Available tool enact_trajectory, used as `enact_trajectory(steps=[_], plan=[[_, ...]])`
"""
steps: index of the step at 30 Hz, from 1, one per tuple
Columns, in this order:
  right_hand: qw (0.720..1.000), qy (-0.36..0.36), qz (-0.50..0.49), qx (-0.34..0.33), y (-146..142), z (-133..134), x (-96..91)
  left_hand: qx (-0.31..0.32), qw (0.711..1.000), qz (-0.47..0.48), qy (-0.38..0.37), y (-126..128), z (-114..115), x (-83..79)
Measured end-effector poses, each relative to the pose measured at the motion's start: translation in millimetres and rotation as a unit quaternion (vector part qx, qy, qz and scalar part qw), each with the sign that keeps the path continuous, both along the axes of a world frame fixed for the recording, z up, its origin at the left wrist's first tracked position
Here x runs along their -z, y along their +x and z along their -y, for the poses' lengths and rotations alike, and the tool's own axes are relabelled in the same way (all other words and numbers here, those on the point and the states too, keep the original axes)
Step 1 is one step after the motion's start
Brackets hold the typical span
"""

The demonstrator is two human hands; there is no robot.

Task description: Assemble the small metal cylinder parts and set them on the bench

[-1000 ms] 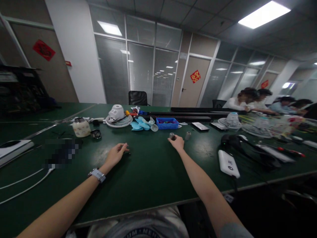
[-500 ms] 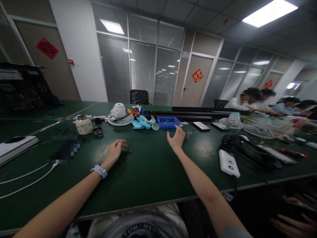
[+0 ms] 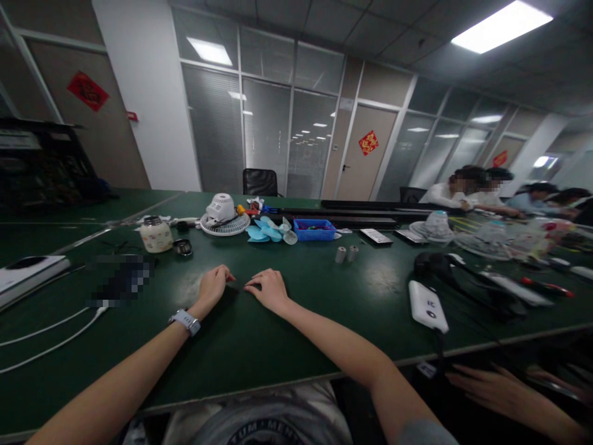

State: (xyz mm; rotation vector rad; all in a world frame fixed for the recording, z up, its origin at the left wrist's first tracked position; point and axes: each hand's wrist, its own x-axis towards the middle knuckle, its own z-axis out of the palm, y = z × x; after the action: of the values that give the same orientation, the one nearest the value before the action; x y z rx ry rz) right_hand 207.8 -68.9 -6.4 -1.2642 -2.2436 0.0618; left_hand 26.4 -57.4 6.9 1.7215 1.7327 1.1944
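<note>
One hand of another person shows at the lower right, below the edge of the green table. Wearing a watch, the left hand is at the table, fingers bent and close together. Just beside and facing it, the right hand has thumb and forefinger curled to a narrow gap. The fingertips are too small to tell whether either hand holds anything.

To their right lies a white device; to their left, a phone, partly blurred, with a white cable.

Beyond the right hand, two metal cylinders stand upright near each other, apart from both hands. Farther left stands a jar, a dark cup just beside it.

Behind these lie light-blue blades, between a blue tray of small items on the right and a white housing on a round grille on the left. Past the table are a black chair and a door with a red sign.
</note>
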Motion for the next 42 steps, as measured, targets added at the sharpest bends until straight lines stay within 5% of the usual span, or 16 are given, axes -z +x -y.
enact_trajectory(steps=[4,8,11,14,25,42], plan=[[0.996,0.082,-0.002,0.042,53.0,-11.4,-22.1,-0.017,0.998,-0.049,-0.041,-0.4,1.2,-3.2],[0.959,0.139,-0.041,0.246,151.0,-33.3,-42.7,-0.040,0.993,-0.090,-0.060,1.4,1.3,-4.7],[0.917,0.137,-0.058,0.371,215.9,-43.1,-44.1,-0.046,0.991,-0.104,-0.068,3.5,0.7,-4.4],[0.908,0.109,-0.054,0.402,249.3,-48.2,-35.8,-0.049,0.989,-0.114,-0.074,4.6,-0.5,-3.0],[0.908,0.067,-0.076,0.407,253.5,-65.0,-19.8,-0.032,0.989,-0.125,-0.068,3.0,-2.3,1.9],[0.898,-0.014,-0.081,0.432,249.1,-56.6,-13.7,-0.011,0.991,-0.126,-0.053,4.0,0.5,1.0]])
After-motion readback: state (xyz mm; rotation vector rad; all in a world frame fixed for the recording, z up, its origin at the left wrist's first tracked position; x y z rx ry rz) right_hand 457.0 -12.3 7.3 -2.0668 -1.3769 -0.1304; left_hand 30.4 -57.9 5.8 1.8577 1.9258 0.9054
